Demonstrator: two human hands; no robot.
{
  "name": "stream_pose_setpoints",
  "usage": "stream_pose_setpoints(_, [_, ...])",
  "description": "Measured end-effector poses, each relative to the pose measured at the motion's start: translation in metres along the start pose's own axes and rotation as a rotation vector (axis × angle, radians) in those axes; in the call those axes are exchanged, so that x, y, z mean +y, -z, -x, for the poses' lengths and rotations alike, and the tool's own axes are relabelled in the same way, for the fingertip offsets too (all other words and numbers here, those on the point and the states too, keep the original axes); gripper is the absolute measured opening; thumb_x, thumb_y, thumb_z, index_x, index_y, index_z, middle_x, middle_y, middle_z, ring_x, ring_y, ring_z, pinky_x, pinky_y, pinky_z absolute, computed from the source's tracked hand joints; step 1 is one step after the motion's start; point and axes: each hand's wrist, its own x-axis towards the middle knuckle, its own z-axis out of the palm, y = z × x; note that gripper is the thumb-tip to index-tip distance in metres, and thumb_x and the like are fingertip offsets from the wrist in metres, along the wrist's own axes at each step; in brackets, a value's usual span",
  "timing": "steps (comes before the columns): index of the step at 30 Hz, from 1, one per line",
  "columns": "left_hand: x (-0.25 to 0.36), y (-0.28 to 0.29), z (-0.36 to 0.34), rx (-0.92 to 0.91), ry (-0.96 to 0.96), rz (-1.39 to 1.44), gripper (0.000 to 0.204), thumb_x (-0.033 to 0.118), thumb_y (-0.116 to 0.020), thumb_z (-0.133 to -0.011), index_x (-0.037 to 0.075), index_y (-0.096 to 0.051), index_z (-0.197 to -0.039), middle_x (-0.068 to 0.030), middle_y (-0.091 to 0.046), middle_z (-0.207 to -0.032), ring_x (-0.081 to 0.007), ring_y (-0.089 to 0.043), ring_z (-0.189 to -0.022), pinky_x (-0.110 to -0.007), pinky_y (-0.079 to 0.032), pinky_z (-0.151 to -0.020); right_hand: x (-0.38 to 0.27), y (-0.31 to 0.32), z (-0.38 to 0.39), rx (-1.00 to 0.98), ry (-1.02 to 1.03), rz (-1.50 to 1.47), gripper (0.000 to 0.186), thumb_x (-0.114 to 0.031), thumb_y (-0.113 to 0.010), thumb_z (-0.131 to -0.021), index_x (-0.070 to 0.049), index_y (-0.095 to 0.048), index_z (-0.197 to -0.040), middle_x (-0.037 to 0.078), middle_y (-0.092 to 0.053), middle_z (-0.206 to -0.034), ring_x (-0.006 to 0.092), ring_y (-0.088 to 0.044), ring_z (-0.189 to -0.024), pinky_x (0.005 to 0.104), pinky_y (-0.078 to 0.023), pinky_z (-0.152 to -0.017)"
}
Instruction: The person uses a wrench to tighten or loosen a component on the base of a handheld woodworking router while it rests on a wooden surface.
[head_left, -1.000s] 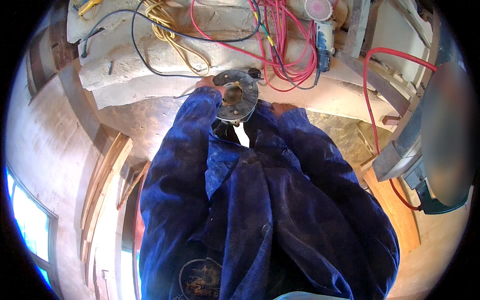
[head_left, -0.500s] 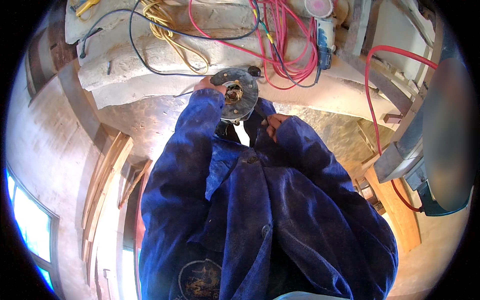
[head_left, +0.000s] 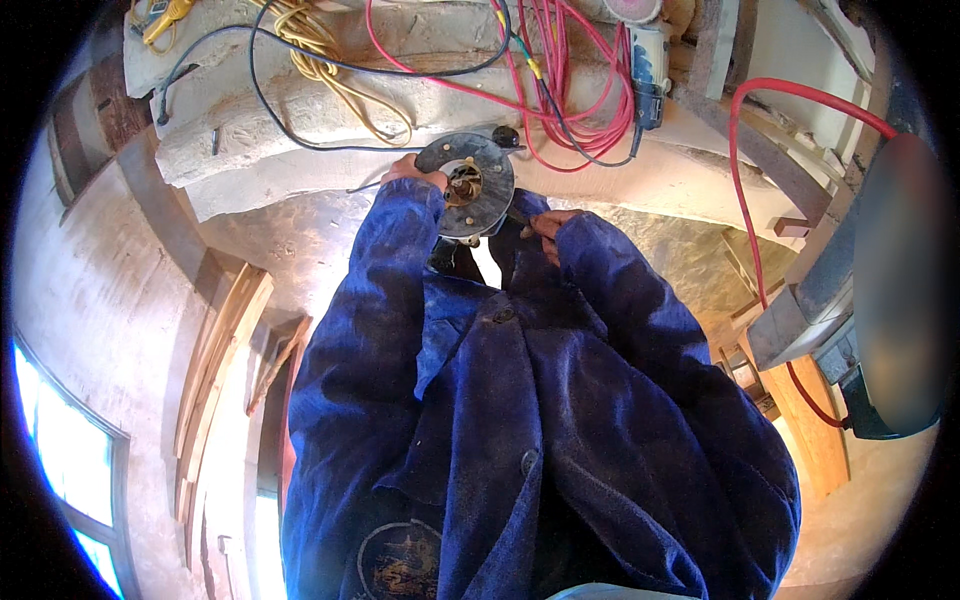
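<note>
Head view, left hand (head_left: 414,171) gripping a round-based tool (head_left: 464,187), right hand (head_left: 550,230) curled near it, contents unclear.

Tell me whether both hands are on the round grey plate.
No, the left hand is at the round grey plate; the right hand is apart.

A deep-blue, long-sleeved work jacket (head_left: 640,420), creased and scuffed paler in places, clothes the worker. A dark round button (head_left: 528,460) sits between five and six o'clock, a circular emblem (head_left: 400,560) with brownish-gold design between six and seven.
</note>
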Motion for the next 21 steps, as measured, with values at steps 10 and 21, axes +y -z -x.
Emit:
stream_pose_setpoints(10, [-0.002,0.000,-0.007,-0.009,-0.030,-0.033,0.046,0.025,-0.066,-0.065,0.015,-0.066,-0.110,-0.0116,-0.065,-0.112,-0.0288,-0.060,-0.108,-0.037,-0.045,-0.097,-0.012,0.008,-0.014,-0.109,0.021,0.075,0.032,-0.028,-0.052,-0.096,0.001,-0.066,-0.095,0.001,-0.046,-0.052,0.0103,-0.042,-0.043,0.0265,-0.033,-0.042])
stream_pose_setpoints(21, [0.005,0.010,0.000,-0.023,-0.019,-0.085,0.052,0.026,-0.068,-0.063,0.012,-0.063,-0.114,-0.0139,-0.063,-0.116,-0.0292,-0.059,-0.110,-0.036,-0.044,-0.098,0.000,0.030,-0.053,-0.120,0.288,0.341,0.026,-0.019,-0.057,-0.092,0.000,-0.061,-0.108,0.006,-0.055,-0.066,0.0131,-0.049,-0.049,0.0298,-0.039,-0.045])
